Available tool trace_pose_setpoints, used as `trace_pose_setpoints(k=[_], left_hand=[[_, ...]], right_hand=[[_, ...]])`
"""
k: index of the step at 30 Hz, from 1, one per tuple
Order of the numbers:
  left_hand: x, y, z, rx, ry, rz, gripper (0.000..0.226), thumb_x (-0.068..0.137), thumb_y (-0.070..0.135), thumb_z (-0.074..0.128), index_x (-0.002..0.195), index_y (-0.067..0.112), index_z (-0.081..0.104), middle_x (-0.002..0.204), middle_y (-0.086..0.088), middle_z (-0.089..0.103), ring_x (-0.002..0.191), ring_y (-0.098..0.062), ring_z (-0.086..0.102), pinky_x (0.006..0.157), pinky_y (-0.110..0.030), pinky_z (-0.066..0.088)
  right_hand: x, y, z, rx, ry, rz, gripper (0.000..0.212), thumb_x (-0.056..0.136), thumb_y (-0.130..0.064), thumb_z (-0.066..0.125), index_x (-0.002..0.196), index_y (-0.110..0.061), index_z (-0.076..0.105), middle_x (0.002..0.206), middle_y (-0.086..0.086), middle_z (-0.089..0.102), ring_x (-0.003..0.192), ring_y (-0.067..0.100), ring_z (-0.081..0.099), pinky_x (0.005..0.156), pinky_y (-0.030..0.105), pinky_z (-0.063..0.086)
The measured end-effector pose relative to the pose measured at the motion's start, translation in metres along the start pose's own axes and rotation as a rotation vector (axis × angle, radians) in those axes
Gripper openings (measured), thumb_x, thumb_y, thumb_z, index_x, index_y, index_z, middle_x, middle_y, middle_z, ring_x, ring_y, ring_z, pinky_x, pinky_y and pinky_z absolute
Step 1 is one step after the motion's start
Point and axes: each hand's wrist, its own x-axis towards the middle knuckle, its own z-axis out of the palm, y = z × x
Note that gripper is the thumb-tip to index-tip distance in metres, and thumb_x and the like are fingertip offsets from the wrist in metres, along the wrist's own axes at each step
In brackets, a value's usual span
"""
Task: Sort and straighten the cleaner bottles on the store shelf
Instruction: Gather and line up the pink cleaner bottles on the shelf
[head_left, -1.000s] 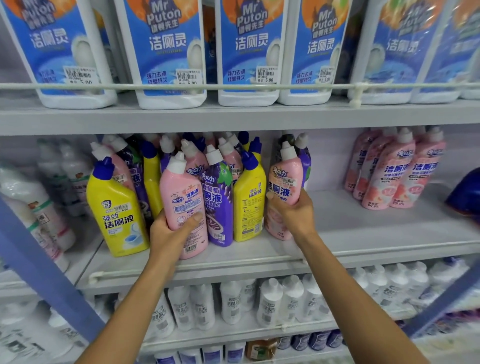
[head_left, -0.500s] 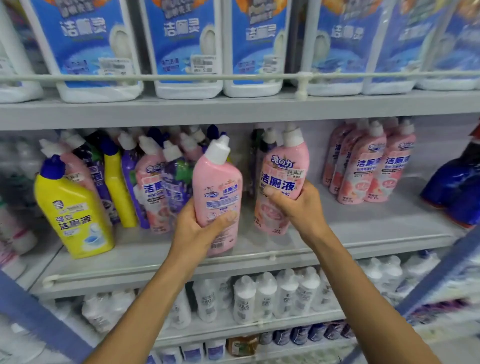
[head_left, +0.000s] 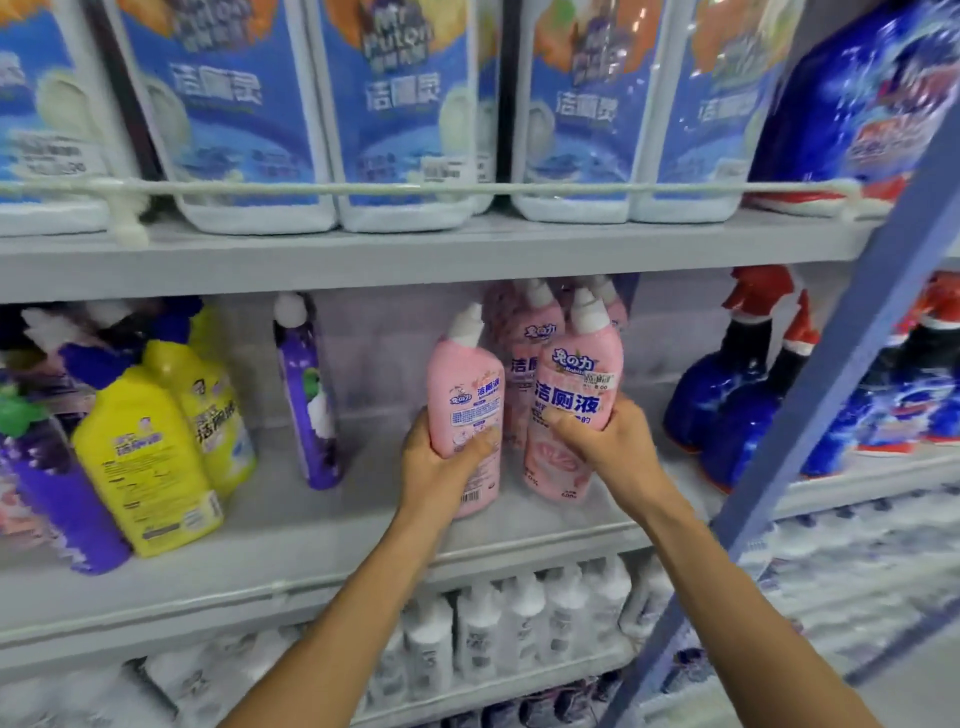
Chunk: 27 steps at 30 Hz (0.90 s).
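Observation:
My left hand (head_left: 441, 467) grips a pink cleaner bottle (head_left: 465, 395) with a white cap, its back label facing me. Beside it, my right hand (head_left: 602, 447) grips a second pink bottle (head_left: 576, 379) showing its front label. Both bottles are upright over the middle shelf (head_left: 311, 540), right in front of a row of matching pink bottles (head_left: 524, 338). I cannot tell whether their bases touch the shelf. To the left stand yellow bottles (head_left: 156, 447) and purple bottles (head_left: 306, 395).
Large white-and-blue jugs (head_left: 405, 114) fill the top shelf behind a white rail (head_left: 467, 188). Blue spray bottles with red triggers (head_left: 737, 384) stand at the right. A blue upright post (head_left: 810, 426) crosses the right side. White bottles (head_left: 519, 629) line the lower shelf.
Both hands have carried their pink bottles rightward along the shelf to the row of matching pink bottles. The view has swung right, so the yellow and purple bottles now sit far left.

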Motion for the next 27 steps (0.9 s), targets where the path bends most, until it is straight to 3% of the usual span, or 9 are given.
trace_pose_setpoints(k=[5,9,11,15,18,21,24,27], left_hand=[[0.005,-0.021,0.067,-0.025,0.096,-0.015,0.042,0.076,0.011,0.09,0.111,0.015,0.066,0.102,-0.003,0.078,0.093,-0.024,0.076,0.071,-0.031,0.061],[0.004,-0.027,0.09,-0.005,0.176,0.036,0.041,0.077,0.016,0.09,0.11,0.019,0.064,0.101,-0.001,0.077,0.092,-0.023,0.076,0.075,-0.039,0.063],[-0.002,-0.023,0.095,-0.008,0.193,0.033,0.04,0.081,0.015,0.087,0.111,0.024,0.061,0.103,0.001,0.076,0.091,-0.017,0.075,0.072,-0.031,0.062],[-0.025,-0.024,0.099,-0.099,-0.068,-0.077,0.059,0.085,0.027,0.08,0.136,0.023,0.05,0.122,0.003,0.072,0.109,-0.012,0.072,0.088,-0.03,0.058],[-0.023,-0.021,0.086,0.009,-0.193,-0.063,0.067,0.074,0.036,0.082,0.134,0.022,0.055,0.121,0.003,0.074,0.113,-0.015,0.071,0.097,-0.038,0.057],[0.001,-0.007,0.074,0.124,-0.224,-0.035,0.069,0.069,0.018,0.094,0.129,0.018,0.059,0.115,0.003,0.075,0.106,-0.012,0.073,0.089,-0.029,0.059],[0.013,0.003,0.074,0.191,-0.316,-0.052,0.068,0.068,0.01,0.092,0.126,0.024,0.059,0.115,0.009,0.074,0.101,-0.002,0.072,0.08,-0.017,0.056],[0.012,-0.005,0.081,0.232,-0.216,-0.053,0.067,0.066,0.011,0.095,0.121,0.024,0.059,0.112,0.011,0.073,0.099,-0.006,0.071,0.075,-0.015,0.055]], right_hand=[[0.022,0.027,-0.05,-0.048,-0.029,0.056,0.026,0.084,-0.008,0.083,0.103,-0.022,0.072,0.091,-0.01,0.081,0.085,0.011,0.078,0.072,0.025,0.06],[0.034,0.04,-0.064,-0.044,-0.073,0.047,0.03,0.085,-0.007,0.082,0.104,-0.027,0.069,0.094,-0.012,0.081,0.087,0.01,0.078,0.072,0.022,0.06],[0.035,0.046,-0.066,-0.065,-0.08,0.011,0.033,0.084,-0.012,0.084,0.11,-0.027,0.068,0.101,-0.011,0.08,0.093,0.01,0.077,0.076,0.023,0.06],[0.037,0.058,-0.069,-0.089,-0.094,0.012,0.049,0.081,-0.023,0.087,0.123,-0.023,0.062,0.111,-0.006,0.078,0.101,0.01,0.075,0.083,0.024,0.06],[0.042,0.06,-0.08,-0.049,-0.115,0.033,0.055,0.078,-0.03,0.085,0.125,-0.02,0.061,0.113,-0.003,0.078,0.103,0.015,0.075,0.085,0.03,0.061],[0.048,0.063,-0.087,-0.045,-0.153,0.041,0.057,0.08,-0.03,0.083,0.13,-0.015,0.06,0.117,0.0,0.077,0.107,0.02,0.075,0.089,0.038,0.061],[0.046,0.06,-0.087,-0.017,-0.144,0.04,0.058,0.078,-0.027,0.082,0.129,-0.011,0.06,0.116,-0.002,0.077,0.104,0.016,0.075,0.082,0.027,0.06],[0.041,0.06,-0.084,0.004,-0.116,0.035,0.058,0.076,-0.03,0.083,0.127,-0.014,0.06,0.113,-0.005,0.078,0.102,0.013,0.075,0.079,0.024,0.06]])
